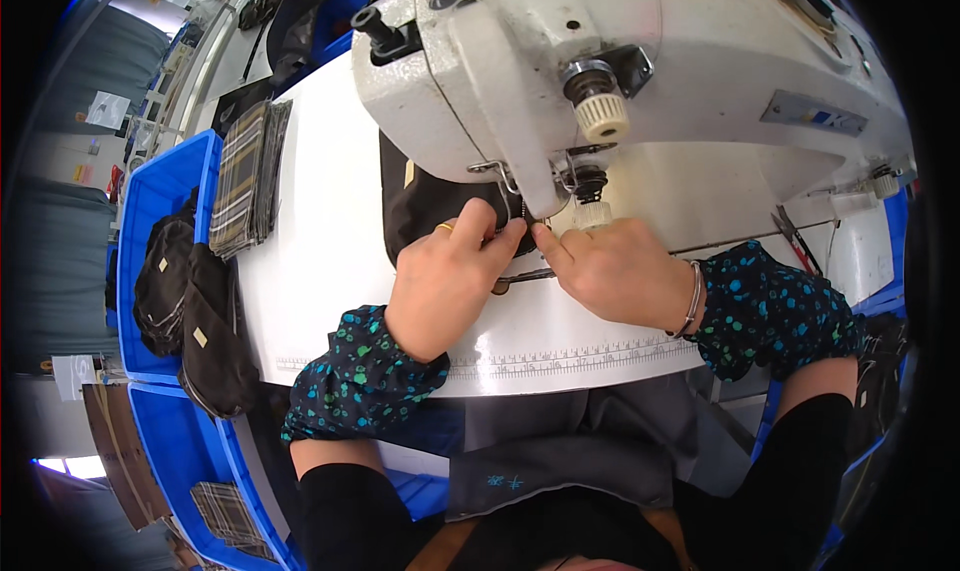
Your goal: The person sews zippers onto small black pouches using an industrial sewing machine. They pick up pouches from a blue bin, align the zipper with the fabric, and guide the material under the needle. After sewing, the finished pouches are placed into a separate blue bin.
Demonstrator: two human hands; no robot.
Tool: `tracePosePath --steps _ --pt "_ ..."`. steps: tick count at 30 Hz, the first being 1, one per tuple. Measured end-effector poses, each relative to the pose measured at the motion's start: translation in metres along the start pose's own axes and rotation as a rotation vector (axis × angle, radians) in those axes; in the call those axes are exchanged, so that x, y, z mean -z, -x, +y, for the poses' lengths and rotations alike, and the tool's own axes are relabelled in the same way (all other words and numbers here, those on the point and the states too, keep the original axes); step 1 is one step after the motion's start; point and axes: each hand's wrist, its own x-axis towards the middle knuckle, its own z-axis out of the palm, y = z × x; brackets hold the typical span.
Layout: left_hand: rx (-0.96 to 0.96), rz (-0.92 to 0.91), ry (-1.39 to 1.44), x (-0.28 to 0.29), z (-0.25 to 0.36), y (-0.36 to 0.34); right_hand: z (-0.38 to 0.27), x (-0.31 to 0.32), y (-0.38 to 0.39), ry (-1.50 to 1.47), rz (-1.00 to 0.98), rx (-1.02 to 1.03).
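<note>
A dark fabric piece [440, 211] with a small pale label and what looks like a zipper edge lies under the head of a white sewing machine [510, 101]. My left hand [445, 281], wearing a ring, pinches its near right edge between thumb and index finger. From the other side my right hand [620, 276] closes on the same edge, its index fingertip almost meeting the left fingers just before the needle area. The machine's arm partly hides the stitching spot. Below my fingertips lies a slim metal tool [530, 276] with a dark loop, partly covered by the right hand.
Stacked plaid fabric pieces [245, 176] lie on the table's left side. Blue bins [130, 281] beside it hold dark pouches [205, 341] and more plaid cloth [228, 516]. Scissors [797, 241] rest at right. A printed ruler [560, 359] runs along the near edge.
</note>
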Motion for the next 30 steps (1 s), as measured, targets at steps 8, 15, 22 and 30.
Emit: tracePosePath --steps 8,15,22,30 --pt "-0.137 0.116 -0.052 -0.002 0.010 -0.010 0.000 0.001 -0.001 -0.059 -0.037 0.008" --pt "-0.100 -0.150 0.086 -0.001 0.000 -0.005 0.000 -0.001 -0.001 -0.125 -0.050 -0.003" --pt "0.029 0.036 0.168 -0.013 0.006 -0.001 -0.003 0.000 -0.003 -0.119 -0.041 -0.024" --pt "0.055 0.103 0.211 -0.015 0.009 -0.007 -0.002 0.001 -0.002 -0.138 -0.037 -0.038"
